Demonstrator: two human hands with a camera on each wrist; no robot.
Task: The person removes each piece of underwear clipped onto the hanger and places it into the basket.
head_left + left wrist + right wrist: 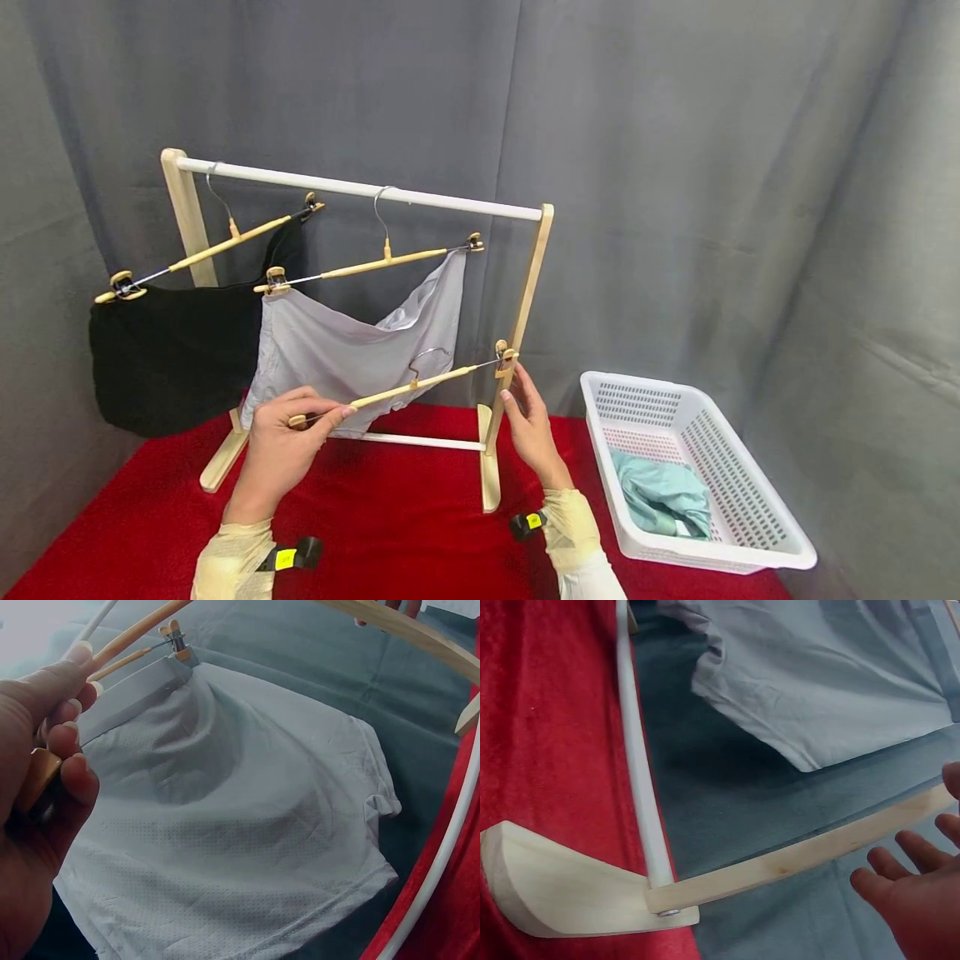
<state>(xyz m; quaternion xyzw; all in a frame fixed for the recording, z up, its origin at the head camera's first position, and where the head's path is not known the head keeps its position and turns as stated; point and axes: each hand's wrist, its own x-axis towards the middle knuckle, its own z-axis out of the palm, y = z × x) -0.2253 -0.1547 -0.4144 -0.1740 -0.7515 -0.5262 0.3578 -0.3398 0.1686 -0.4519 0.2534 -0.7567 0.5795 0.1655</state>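
My left hand (288,450) grips the left end of a wooden clip hanger (412,385) with a metal hook; nothing hangs from it. In the left wrist view the fingers of the left hand (52,742) curl around that end. My right hand (534,421) is just below the hanger's right clip (506,358), beside the rack's right post. The right wrist view shows the fingers of the right hand (915,877) loosely bent and spread, with no clip visible there. Behind the held hanger, light grey shorts (352,350) hang by clips from another hanger (386,261).
The wooden rack has a white top rail (360,190) and a right post (531,275). Black shorts (172,350) hang at its left. A white basket (757,475) at right contains a teal cloth (660,492). Red cloth (390,517) covers the table; grey curtains stand behind.
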